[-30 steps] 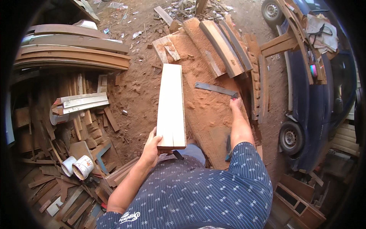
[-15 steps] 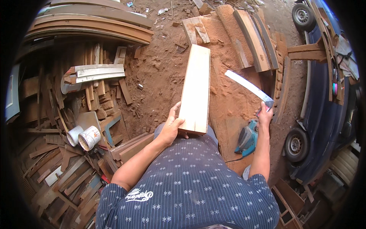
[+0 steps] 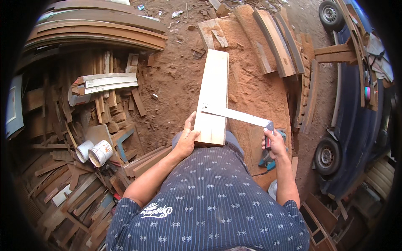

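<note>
A pale wooden board [image 3: 212, 79] stands out lengthwise from my waist, its near end gripped by my left hand [image 3: 186, 139] with the fingers along its left side. My right hand [image 3: 273, 143] is closed on the handle of a steel try square [image 3: 236, 116]; the square's long blade reaches left over the lower half of the board, and I cannot tell whether it touches. Behind and below my right hand lies a teal power tool [image 3: 267, 161], partly hidden, on a broad sawdust-covered wooden surface [image 3: 247, 96].
Cut planks [image 3: 274, 44] lie on that surface's far end. Stacked long boards [image 3: 96, 26], piled offcuts [image 3: 75, 192] and two white buckets [image 3: 99, 153] are on the left, a trash-strewn dirt floor [image 3: 167, 83] between. A dark blue vehicle [image 3: 351, 134] with leaning timber [image 3: 351, 42] stands at the right.
My right hand has lowered toward my body and swung the square leftward, so its blade now crosses the board. The board moved right in view earlier and now holds nearly still in my left hand.
</note>
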